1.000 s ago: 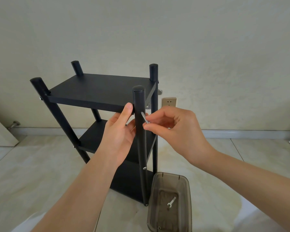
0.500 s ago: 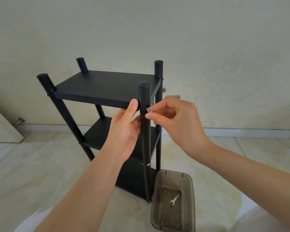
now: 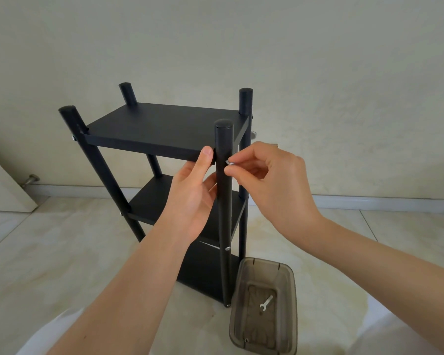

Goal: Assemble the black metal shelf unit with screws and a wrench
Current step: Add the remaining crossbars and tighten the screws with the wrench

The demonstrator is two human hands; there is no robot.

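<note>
The black metal shelf unit point(image 3: 162, 129) stands on the floor with three shelves and four round posts. My left hand point(image 3: 194, 190) reaches under the top shelf beside the near right post point(image 3: 224, 201), its thumb pressed on the shelf's front edge. My right hand point(image 3: 269, 180) pinches a small silver screw point(image 3: 230, 162) against that post at the height of the top shelf. A small silver wrench point(image 3: 266, 302) lies in the grey plastic tray point(image 3: 290, 316) on the floor at the foot of the post.
A pale wall and white baseboard point(image 3: 369, 201) run behind the shelf. A door edge point(image 3: 3, 185) and a metal doorstop point(image 3: 31, 180) are at the left. Screw heads show on the left post point(image 3: 74, 138) and lower on the near post point(image 3: 227, 249). The floor is beige tile.
My right hand has brought the screw up the near right post to top-shelf level and turned its tip toward the post. My left hand rose with it; its thumb now meets the shelf edge.
</note>
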